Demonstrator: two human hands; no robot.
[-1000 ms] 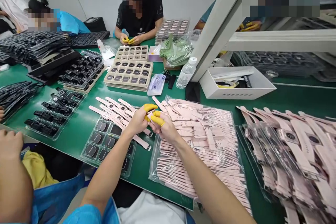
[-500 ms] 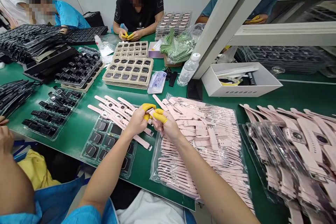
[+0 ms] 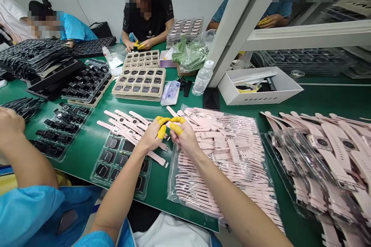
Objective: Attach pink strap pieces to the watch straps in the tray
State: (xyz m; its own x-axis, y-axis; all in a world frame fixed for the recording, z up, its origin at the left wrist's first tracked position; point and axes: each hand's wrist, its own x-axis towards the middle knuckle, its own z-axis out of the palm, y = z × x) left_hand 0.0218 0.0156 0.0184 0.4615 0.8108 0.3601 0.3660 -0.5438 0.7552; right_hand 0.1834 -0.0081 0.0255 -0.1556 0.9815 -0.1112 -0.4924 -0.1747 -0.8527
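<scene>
Over the front of the table my left hand (image 3: 152, 136) and my right hand (image 3: 186, 138) meet, with yellow finger cots on thumbs and forefingers. Both are closed around a pink watch strap (image 3: 169, 124), mostly hidden by the fingers. Beneath my left hand is a clear tray (image 3: 94, 175) of square black watch bodies (image 3: 107, 157). Several pink-strapped watches (image 3: 125, 128) lie across its far end. Under and right of my right hand, a plastic bag (image 3: 172, 185) bears many pink straps (image 3: 223, 177), some loose on top.
Pink watches (image 3: 327, 162) in stacked clear trays stand at right. Behind are a bottle (image 3: 203, 79), a phone (image 3: 211, 99), a white box (image 3: 257, 98) and beige trays (image 3: 136, 94). Black watches (image 3: 60, 127) lie left. A neighbour's arm (image 3: 29, 154) reaches in; other people sit opposite.
The view has turned slightly. My fingers have shifted on the strap, and less of it shows between my hands. The neighbour's arm at left has come further into view.
</scene>
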